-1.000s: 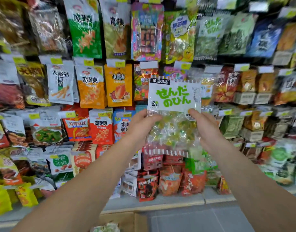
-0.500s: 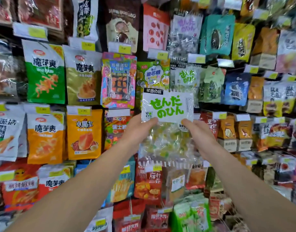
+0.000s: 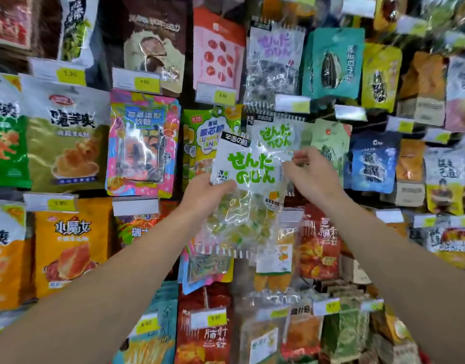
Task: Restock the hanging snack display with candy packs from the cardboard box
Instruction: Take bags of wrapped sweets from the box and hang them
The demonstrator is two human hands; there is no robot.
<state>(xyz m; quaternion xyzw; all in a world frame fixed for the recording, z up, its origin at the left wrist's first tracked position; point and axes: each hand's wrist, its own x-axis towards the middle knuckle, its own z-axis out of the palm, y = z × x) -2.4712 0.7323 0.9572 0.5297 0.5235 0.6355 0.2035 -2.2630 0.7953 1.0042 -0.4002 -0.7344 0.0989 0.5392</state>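
We face the hanging snack display [image 3: 68,132], packed edge to edge, with the candy pack [image 3: 246,179] tilted in front of a matching green-lettered pack [image 3: 276,134] already on its peg. Our left hand [image 3: 207,194] is closed on the pack's lower left edge and our right hand [image 3: 309,173] pinches its right edge near the header. Risk as we see it: tilted header misses the peg, which is hidden, or we snag neighbours and the slick film slips.
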